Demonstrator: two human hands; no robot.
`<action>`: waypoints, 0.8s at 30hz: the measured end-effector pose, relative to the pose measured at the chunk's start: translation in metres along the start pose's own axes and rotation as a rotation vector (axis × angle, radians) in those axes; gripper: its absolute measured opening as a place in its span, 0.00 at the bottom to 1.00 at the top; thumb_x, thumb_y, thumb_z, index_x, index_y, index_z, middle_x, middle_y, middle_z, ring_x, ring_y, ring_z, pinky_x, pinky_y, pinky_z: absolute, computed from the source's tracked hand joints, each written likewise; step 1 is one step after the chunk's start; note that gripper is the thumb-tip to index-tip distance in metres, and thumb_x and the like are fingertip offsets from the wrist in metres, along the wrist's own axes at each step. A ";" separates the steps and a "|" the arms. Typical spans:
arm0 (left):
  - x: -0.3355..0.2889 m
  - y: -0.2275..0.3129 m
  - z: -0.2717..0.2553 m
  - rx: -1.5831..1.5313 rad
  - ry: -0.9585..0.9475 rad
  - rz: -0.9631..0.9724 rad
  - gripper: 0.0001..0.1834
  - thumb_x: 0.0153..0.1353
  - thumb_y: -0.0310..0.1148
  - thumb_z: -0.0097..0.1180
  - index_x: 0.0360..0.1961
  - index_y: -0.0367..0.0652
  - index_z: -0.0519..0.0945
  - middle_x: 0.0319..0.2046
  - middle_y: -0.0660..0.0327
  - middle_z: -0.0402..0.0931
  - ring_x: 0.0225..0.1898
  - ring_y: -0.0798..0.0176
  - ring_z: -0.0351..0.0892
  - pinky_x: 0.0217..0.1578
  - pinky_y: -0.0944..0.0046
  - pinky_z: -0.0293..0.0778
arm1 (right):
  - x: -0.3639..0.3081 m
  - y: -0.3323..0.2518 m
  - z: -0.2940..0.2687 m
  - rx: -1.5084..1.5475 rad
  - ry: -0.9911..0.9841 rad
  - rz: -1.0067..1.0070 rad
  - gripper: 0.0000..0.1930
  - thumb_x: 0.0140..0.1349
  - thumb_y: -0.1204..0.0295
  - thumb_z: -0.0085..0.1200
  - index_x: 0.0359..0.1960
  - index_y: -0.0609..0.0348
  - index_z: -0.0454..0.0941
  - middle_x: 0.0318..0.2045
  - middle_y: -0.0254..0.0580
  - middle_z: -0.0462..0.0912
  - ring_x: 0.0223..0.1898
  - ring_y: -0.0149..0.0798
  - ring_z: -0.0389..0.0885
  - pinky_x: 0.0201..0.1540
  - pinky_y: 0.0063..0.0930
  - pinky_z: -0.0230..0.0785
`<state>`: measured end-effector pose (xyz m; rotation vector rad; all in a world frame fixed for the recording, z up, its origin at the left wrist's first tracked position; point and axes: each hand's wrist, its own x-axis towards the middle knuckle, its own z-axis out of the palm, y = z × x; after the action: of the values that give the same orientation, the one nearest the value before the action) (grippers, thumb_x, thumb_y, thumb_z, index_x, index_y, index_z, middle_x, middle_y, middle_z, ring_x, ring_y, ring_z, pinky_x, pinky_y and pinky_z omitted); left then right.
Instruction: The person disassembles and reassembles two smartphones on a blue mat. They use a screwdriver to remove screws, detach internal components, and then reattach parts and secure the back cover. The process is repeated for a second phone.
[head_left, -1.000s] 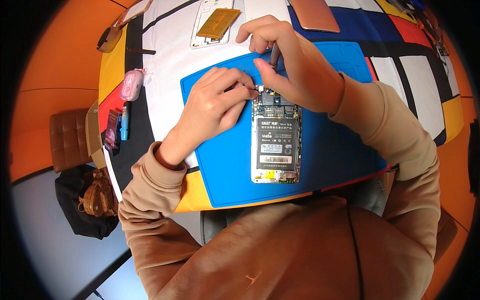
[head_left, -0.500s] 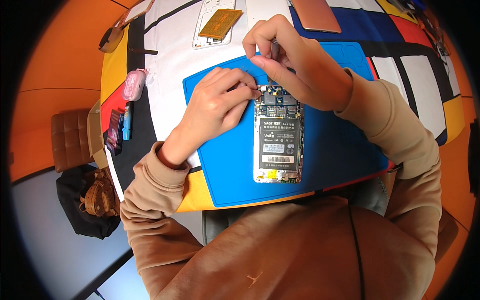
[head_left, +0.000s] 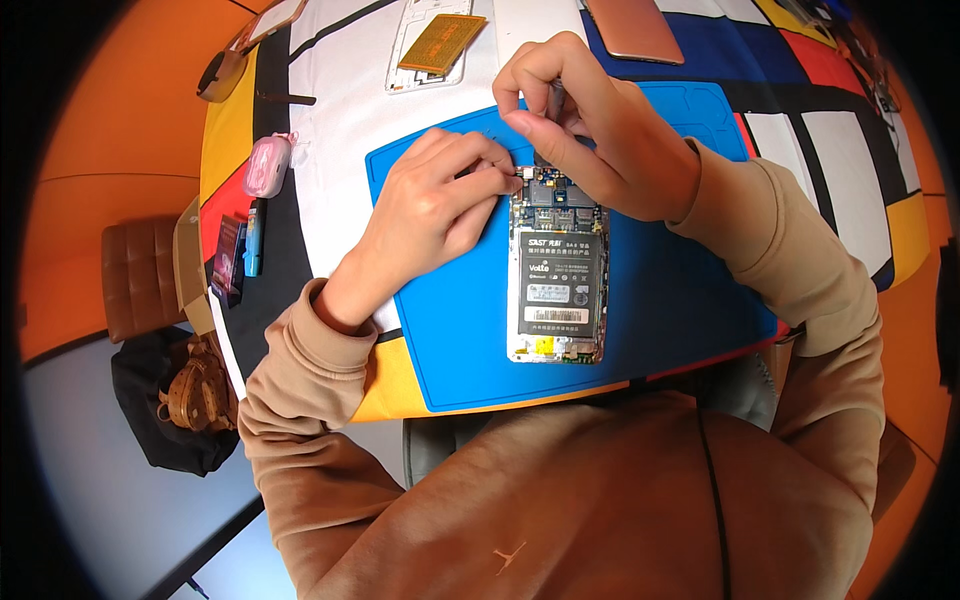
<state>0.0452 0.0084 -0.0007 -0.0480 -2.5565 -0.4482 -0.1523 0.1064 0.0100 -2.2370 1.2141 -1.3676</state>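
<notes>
An opened phone lies on the blue mat, its black battery and the bare circuit board at its far end facing up. My left hand is closed at the phone's upper left corner, thumb and forefinger pressed to its edge. Over the far end, my right hand pinches a slim grey screwdriver, held nearly upright. Its tip is hidden behind my fingers and the board's top edge.
Beyond the mat lie a white phone shell with a gold patterned card on it, and a rose-coloured phone. On the left are a pink case, a blue marker and a small dark box.
My right hand has shifted very slightly, with the screwdriver still pinched. My left hand stays on the phone's corner, and the phone lies almost where it was.
</notes>
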 end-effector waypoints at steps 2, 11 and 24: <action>0.000 0.000 0.000 0.005 0.003 0.005 0.09 0.45 0.18 0.60 0.30 0.39 0.84 0.35 0.61 0.80 0.35 0.58 0.77 0.39 0.61 0.72 | -0.001 0.000 0.000 -0.027 -0.008 -0.004 0.09 0.68 0.80 0.51 0.42 0.57 0.63 0.40 0.38 0.76 0.29 0.23 0.71 0.31 0.16 0.64; 0.001 0.001 0.000 0.022 0.018 0.008 0.08 0.46 0.19 0.61 0.29 0.40 0.84 0.33 0.60 0.78 0.33 0.57 0.76 0.38 0.61 0.71 | 0.003 -0.004 0.002 -0.158 0.034 -0.103 0.12 0.62 0.82 0.56 0.38 0.58 0.64 0.40 0.40 0.78 0.28 0.31 0.74 0.30 0.21 0.68; 0.003 0.001 -0.001 0.023 0.028 0.019 0.05 0.49 0.21 0.62 0.28 0.40 0.82 0.32 0.62 0.78 0.33 0.60 0.77 0.38 0.63 0.71 | 0.010 -0.005 -0.004 -0.160 -0.007 -0.126 0.15 0.54 0.85 0.57 0.36 0.56 0.64 0.41 0.44 0.77 0.34 0.40 0.75 0.37 0.27 0.69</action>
<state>0.0438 0.0093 0.0020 -0.0572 -2.5311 -0.4091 -0.1510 0.1026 0.0213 -2.4637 1.2397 -1.3491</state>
